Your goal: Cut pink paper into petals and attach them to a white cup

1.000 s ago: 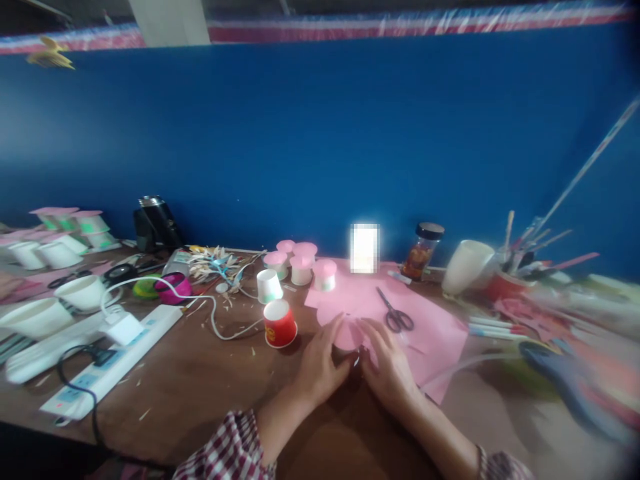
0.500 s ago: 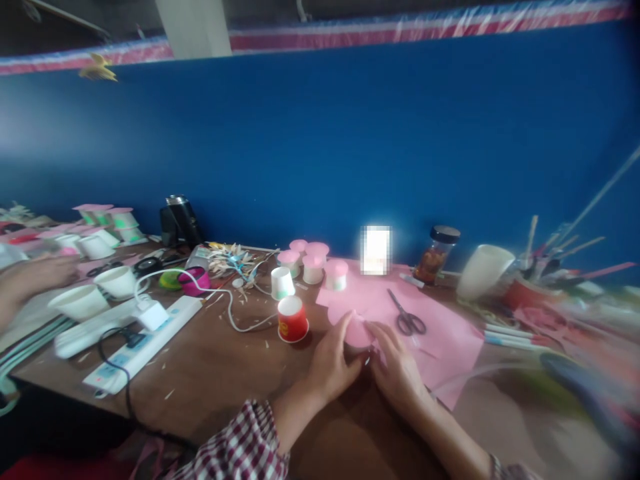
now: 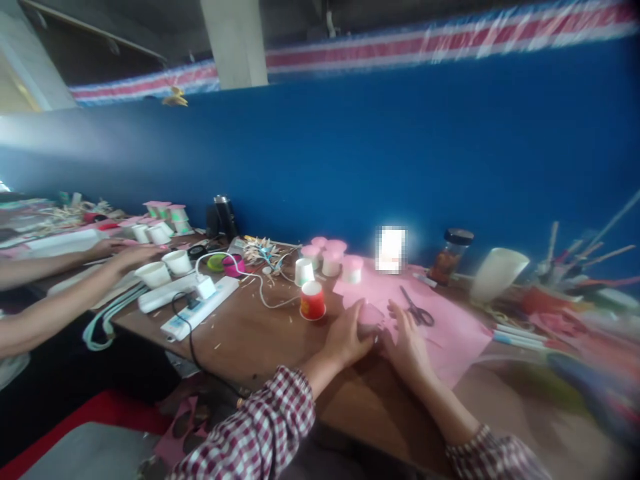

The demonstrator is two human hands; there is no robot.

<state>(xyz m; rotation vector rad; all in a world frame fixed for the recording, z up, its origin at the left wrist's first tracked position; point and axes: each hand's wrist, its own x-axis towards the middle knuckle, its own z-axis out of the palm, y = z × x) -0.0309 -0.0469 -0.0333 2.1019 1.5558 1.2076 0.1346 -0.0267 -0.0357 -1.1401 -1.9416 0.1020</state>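
Observation:
My left hand [image 3: 347, 339] is wrapped around a paper cup with a pink paper top [image 3: 371, 315], just above the table. My right hand [image 3: 407, 343] is at the cup's right side, its fingers apart and slightly bent. Its thumb is close to the cup's edge; I cannot tell if it touches. Under and beyond the hands lies a large pink paper sheet [image 3: 453, 337], with dark scissors [image 3: 417, 310] on it. A red paper cup [image 3: 313, 301] stands left of my hands. Behind it are a white cup [image 3: 303, 273] and several pink-topped cups [image 3: 334, 257].
A white power strip [image 3: 200, 313] with cables lies to the left. There a co-worker's arms [image 3: 75, 300] reach over the table near white cups [image 3: 153, 275]. A lidded jar [image 3: 450, 257], a pale cup [image 3: 500, 275] and white markers [image 3: 520, 339] are at right. A blue partition [image 3: 350, 147] stands behind.
The view has swung left, showing more of the co-worker's arms. My right fingers have lifted a little away from the pink top, while my left hand still holds the cup.

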